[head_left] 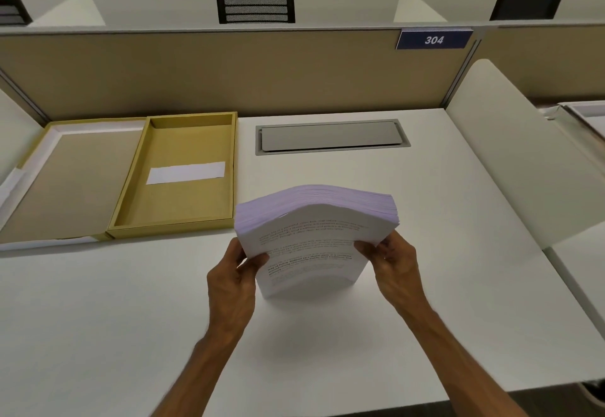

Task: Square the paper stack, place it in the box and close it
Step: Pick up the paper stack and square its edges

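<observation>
A thick stack of printed white paper [314, 240] stands on its lower edge on the white desk [425, 220], bowed toward me, its top edges fanned. My left hand [234, 272] grips the stack's left side and my right hand [391, 261] grips its right side. To the left lies the yellow-tan box [178, 174], open, with a white label strip on its floor. Its hinged lid [65, 184] lies flat open further left.
A grey cable-port flap [330, 136] is set into the desk behind the stack. A tan partition [229, 69] with a blue "304" sign [433, 39] closes the back. A white divider panel [523, 154] borders the right. Black chairs stand beyond.
</observation>
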`<state>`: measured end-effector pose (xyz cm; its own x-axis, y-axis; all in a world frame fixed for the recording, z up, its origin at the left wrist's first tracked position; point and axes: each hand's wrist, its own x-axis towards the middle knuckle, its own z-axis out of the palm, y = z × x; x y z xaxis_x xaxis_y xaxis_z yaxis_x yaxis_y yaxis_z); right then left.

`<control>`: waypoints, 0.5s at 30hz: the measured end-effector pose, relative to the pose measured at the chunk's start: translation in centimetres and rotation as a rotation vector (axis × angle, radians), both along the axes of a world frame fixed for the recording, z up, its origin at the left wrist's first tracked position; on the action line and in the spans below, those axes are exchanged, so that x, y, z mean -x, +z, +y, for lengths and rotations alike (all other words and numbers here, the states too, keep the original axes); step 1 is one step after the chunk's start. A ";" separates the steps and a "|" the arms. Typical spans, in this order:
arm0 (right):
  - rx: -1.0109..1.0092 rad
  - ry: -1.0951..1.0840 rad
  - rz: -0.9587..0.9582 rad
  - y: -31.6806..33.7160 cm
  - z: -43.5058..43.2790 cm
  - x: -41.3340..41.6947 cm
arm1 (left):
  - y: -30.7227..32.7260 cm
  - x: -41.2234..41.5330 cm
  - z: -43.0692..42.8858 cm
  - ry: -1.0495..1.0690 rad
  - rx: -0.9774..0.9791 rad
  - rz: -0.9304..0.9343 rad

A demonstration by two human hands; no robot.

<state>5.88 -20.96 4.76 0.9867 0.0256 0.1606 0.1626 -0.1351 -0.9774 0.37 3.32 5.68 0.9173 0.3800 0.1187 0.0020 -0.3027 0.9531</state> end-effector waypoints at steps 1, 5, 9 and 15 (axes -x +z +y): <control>-0.003 -0.001 -0.008 0.1 0.1 -0.1 | 0.2 0.0 0.0 -0.001 0.007 -0.009; 0.000 0.018 -0.005 -0.2 0.0 0.1 | 0.0 0.2 0.5 -0.019 -0.001 -0.007; 0.042 0.035 0.008 -0.8 0.0 0.2 | -0.5 0.4 1.2 -0.056 0.004 0.028; -0.007 0.062 0.072 -2.7 -1.2 0.4 | -1.7 0.7 2.2 -0.068 0.048 0.046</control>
<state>5.51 -22.15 2.03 0.9923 0.0858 0.0893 0.0993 -0.1200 -0.9878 -0.30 5.54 4.01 0.9452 0.3210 0.0592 0.0272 -0.2579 0.9658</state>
